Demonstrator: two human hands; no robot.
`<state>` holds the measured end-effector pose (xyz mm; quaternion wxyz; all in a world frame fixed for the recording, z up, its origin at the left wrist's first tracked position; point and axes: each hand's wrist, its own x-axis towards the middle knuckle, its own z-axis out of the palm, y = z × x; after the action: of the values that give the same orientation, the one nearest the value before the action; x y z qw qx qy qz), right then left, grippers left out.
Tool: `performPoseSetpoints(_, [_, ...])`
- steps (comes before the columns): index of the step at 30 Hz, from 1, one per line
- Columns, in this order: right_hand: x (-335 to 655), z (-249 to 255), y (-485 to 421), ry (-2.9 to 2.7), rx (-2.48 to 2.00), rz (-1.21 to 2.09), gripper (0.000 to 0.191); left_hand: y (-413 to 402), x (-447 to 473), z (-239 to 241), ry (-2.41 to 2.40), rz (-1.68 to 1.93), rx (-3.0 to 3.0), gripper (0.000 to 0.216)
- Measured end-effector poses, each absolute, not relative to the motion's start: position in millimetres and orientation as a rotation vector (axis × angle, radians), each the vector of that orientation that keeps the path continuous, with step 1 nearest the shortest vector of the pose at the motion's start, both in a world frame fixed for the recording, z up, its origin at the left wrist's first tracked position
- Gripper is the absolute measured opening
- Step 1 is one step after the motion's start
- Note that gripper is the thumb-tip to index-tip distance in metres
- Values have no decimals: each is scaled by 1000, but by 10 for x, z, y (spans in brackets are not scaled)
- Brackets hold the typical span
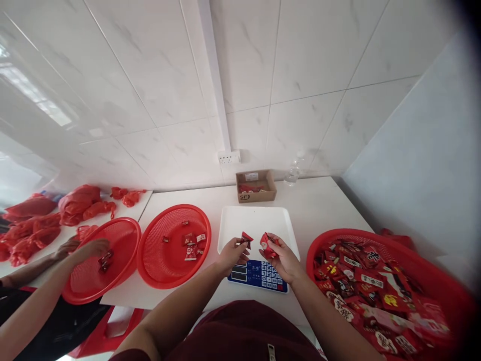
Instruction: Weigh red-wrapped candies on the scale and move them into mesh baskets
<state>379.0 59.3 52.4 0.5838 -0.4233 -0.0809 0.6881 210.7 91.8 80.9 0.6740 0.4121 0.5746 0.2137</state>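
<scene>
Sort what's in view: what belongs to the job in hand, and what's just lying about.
Likely in the job:
packets, held in left hand and right hand
scale, beneath both hands
right basket, full of packets
middle basket, a few packets inside

Probably just lying about:
bottle
box, less surely: red things inside

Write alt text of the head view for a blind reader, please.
A person's left hand and right hand hold red packets above a digital scale. A heaped red basket stands right; left are a sparser basket and a co-worker's hand over another basket.
</scene>
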Motion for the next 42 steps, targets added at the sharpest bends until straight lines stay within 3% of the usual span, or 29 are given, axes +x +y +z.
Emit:
performPoseSetpoints(8, [3679, 392, 742, -260, -1180, 1491, 37, 863, 1935, 710, 1348, 469, 922, 59])
performPoseSetpoints(24, [3768, 348, 671, -273, -1308, 1574, 42, 480, 1657, 694, 1274, 410, 887, 43])
performPoseSetpoints(32, [3850, 201, 576, -441, -1464, 1387, 40, 391, 1640, 798, 1287, 406, 925, 44])
performPoseSetpoints(38, [3860, 168, 536, -542, -1498, 1431, 52, 350, 1662, 820, 1297, 380, 1004, 45])
performPoseSetpoints(42, [3942, 178, 544, -793, -1695, 1194, 60, 324, 1643, 812, 1284, 390, 1041, 44])
